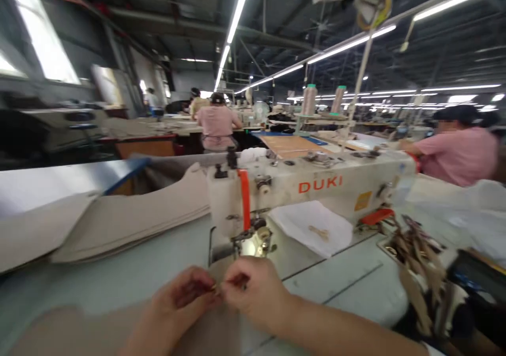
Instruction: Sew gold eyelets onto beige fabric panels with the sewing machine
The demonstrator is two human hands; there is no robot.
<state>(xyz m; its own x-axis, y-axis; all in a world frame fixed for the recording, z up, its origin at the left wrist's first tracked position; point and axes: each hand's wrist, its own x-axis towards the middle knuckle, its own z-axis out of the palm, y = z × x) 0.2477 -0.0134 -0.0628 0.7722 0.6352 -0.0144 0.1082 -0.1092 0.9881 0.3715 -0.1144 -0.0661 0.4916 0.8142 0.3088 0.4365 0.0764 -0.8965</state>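
Observation:
My left hand point(179, 298) and my right hand point(255, 292) meet fingertip to fingertip just in front of the needle area point(253, 240) of a white DUKI sewing machine point(312, 184). Both hands are pinched on something small between them that I cannot make out. A beige fabric piece point(79, 329) lies under my left forearm and hands on the table. The frame is blurred by motion.
A stack of beige fabric pieces point(130, 216) lies left of the machine. White cloth point(312, 227) sits under the machine arm. A tray of zippers point(415, 261) is at the right. Co-workers in pink shirts point(462, 153) point(216, 126) sit at other stations. Thread cones point(309, 100) stand behind.

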